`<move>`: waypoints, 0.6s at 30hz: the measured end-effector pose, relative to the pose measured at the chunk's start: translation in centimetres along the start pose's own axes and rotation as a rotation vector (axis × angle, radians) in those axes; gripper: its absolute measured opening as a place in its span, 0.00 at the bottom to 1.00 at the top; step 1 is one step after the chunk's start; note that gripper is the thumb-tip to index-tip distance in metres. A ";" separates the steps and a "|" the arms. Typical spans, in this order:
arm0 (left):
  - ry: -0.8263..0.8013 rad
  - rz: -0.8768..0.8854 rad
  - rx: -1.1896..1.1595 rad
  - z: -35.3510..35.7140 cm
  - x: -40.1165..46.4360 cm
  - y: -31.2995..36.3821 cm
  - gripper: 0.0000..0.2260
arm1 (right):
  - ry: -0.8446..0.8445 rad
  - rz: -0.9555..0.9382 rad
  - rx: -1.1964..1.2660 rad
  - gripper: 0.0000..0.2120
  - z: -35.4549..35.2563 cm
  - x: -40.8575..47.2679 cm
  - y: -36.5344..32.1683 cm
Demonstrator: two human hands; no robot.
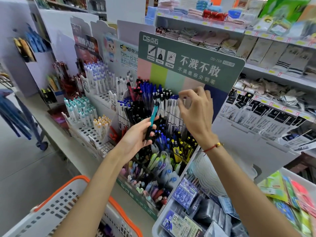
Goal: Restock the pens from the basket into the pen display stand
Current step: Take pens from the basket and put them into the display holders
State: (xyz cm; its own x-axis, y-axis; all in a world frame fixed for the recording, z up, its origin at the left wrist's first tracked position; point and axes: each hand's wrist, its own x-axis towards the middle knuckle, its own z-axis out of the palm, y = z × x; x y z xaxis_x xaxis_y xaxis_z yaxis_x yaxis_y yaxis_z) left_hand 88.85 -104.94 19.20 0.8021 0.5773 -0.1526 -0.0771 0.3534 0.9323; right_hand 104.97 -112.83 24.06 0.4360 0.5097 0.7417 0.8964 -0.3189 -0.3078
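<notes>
The left hand (136, 135) grips a teal pen (152, 120) around its lower half, fingers curled about the barrel, and the pen stands almost upright with its cap end pointing toward 1 o'clock. I judge it is held this way so that it can go straight down, tip first, into a compartment of the display stand (188, 65) without turning the wrist.

The right hand (196, 113), at 3 o'clock from the pen, is raised in front of the back row of white pens (171, 106). Its thumb and forefinger are bent toward each other as in a pinch, the other fingers loosely curled; it is possibly touching the top of one white pen, but the picture is too blurred there to tell if it holds anything. Probably it parts or steadies the pens to make a place.

Around the hands the stand is already quite full: blue pens (147, 93) at 12 o'clock from the left hand, black and yellow pens (177, 147) at 5 o'clock of it. So a free gap must be found with care.

The basket (82, 207), white with an orange rim, is at 7 o'clock from the left hand, near the person's left forearm, within easy reach for the next pen. What is inside it is hardly visible.
</notes>
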 end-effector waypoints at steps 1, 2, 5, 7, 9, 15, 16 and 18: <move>0.026 0.004 0.060 0.0 0.0 0.1 0.14 | 0.045 -0.029 0.051 0.06 -0.1 -0.3 -0.6; 0.050 0.011 0.107 -0.1 0.0 0.2 0.14 | 0.044 -0.036 0.125 0.07 -0.2 -0.6 -1.2; 0.069 0.073 0.207 -0.2 -0.1 0.4 0.12 | -0.218 0.151 0.432 0.14 -0.1 -1.5 -2.8; 0.060 0.134 0.267 -0.2 -0.2 0.6 0.10 | -0.361 0.282 0.583 0.13 0.2 -1.6 -3.1; 0.059 0.181 0.287 -0.2 -0.1 0.8 0.10 | -0.391 0.342 0.722 0.08 0.3 -1.4 -2.9; 0.318 0.295 0.423 -3.1 -0.1 0.5 0.11 | -0.132 0.344 0.738 0.09 -0.8 -1.3 -1.9; 0.383 0.309 0.446 -3.6 -0.1 0.3 0.11 | -0.115 0.318 0.706 0.09 -0.9 -1.4 -1.8; 0.415 0.298 0.493 -4.3 0.1 -0.2 0.12 | -0.130 0.256 0.631 0.09 -0.5 -1.6 -1.8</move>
State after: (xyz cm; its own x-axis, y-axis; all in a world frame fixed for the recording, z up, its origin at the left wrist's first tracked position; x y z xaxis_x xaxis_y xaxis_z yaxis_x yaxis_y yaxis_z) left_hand 86.41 -101.85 17.57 0.4895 0.8648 0.1116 0.0973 -0.1814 0.9786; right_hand 102.56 -113.48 23.74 0.6109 0.5845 0.5340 0.6216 0.0636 -0.7807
